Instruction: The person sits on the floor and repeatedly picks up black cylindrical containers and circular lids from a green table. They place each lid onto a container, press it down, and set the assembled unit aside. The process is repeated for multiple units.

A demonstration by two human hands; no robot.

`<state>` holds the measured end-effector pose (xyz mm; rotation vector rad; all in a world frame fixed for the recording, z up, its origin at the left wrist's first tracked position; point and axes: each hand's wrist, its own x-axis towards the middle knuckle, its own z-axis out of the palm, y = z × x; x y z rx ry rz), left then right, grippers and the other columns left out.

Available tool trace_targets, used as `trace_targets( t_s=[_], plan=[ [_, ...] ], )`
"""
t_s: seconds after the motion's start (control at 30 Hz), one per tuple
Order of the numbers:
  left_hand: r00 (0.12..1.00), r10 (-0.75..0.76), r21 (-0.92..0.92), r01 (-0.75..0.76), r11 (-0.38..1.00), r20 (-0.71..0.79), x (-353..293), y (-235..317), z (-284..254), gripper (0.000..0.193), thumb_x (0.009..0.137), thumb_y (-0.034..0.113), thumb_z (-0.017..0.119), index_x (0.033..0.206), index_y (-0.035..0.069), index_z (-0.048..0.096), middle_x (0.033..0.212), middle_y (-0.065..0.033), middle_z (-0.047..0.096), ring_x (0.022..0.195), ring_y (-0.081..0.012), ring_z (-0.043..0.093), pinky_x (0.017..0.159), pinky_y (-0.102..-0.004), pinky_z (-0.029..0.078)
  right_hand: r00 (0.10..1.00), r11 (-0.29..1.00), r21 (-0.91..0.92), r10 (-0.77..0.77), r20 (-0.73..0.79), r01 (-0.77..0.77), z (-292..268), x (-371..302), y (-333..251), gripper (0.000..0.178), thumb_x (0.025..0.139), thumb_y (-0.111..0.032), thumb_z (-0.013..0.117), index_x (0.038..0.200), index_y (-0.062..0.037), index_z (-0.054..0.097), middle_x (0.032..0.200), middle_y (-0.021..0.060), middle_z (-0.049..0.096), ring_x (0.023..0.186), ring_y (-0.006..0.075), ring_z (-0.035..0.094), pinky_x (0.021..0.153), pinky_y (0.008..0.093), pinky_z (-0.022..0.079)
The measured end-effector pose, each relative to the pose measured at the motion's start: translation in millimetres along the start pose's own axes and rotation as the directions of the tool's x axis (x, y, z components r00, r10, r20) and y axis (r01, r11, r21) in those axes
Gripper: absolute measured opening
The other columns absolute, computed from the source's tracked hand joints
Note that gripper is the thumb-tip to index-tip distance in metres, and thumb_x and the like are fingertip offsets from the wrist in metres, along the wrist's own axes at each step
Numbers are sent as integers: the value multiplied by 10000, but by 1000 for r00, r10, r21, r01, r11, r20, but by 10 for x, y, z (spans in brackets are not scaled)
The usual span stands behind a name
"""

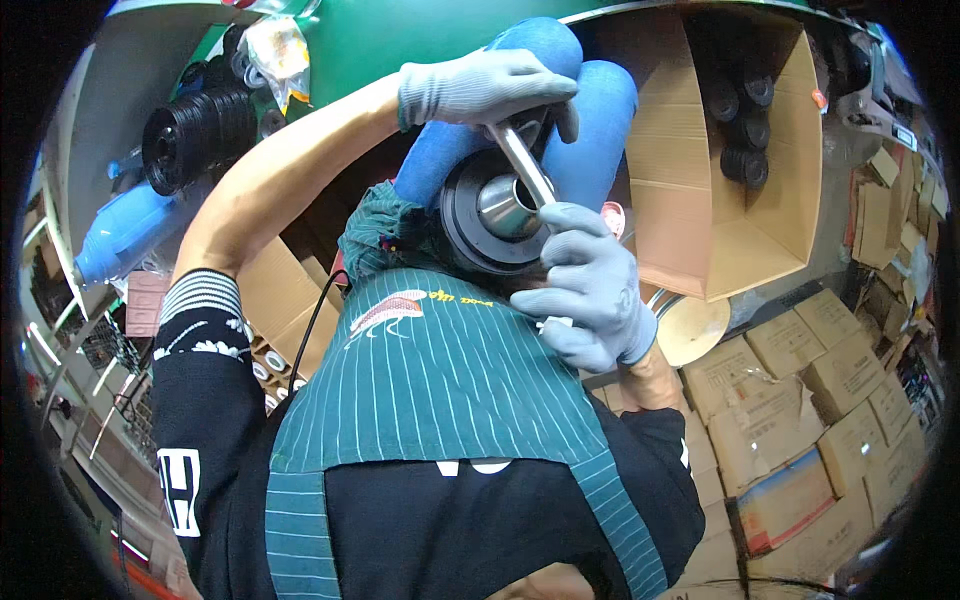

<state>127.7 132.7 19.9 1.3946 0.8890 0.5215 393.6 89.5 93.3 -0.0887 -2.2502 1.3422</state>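
Note:
My left hand [490, 88], in a grey knit glove, is closed over the upper end of a shiny metal tube [522, 160]. Part of a dark piece shows beneath its fingers. The tube slants down to my right hand [592, 290], gloved alike, whose upper finger touches its lower end. The other right fingers are curled together, and a small white piece [556, 322] shows between them. In my lap lies a round black part [462, 235] with a steel cup-shaped core [506, 208], just behind the tube. Its right edge is hidden by my right hand.
An open cardboard box [665, 180] at the right holds several black round parts [745, 130]. Stacked black rings [200, 135] stand at the left near a blue bottle-shaped object [130, 235]. A round stool seat [695, 330] and closed cartons [770, 420] are at the lower right.

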Motion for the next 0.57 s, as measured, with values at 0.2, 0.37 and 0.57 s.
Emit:
trace_targets(
  t_s=[0.2,0.37,0.57],
  plan=[
    [947,61,73,-89,993,314,537,114,95,563,1149,432,480,1023,-4,813,763,-89,702,729,-172,632,739,-355,526,922,999,-24,32,387,-24,128,448,-284,416,846,-342,715,532,-123,552,516,46,451,596,271,538,752,458,485],
    [849,232,-13,-257,966,475,1014,11,364,496,1129,362,496,1053,-14,811,971,-176,784,901,-251,706,901,-392,549,848,985,-151,151,508,-84,400,1026,-143,409,943,-369,644,620,-126,590,489,65,534,473,224,556,580,385,483],
    [792,383,-216,-317,924,475,870,273,621,517,1127,375,500,918,11,802,723,-98,709,665,-173,602,708,-340,533,859,927,-342,297,416,-155,887,1293,-263,299,934,-395,636,874,-111,703,632,7,583,557,240,622,636,403,520]
  ],
)
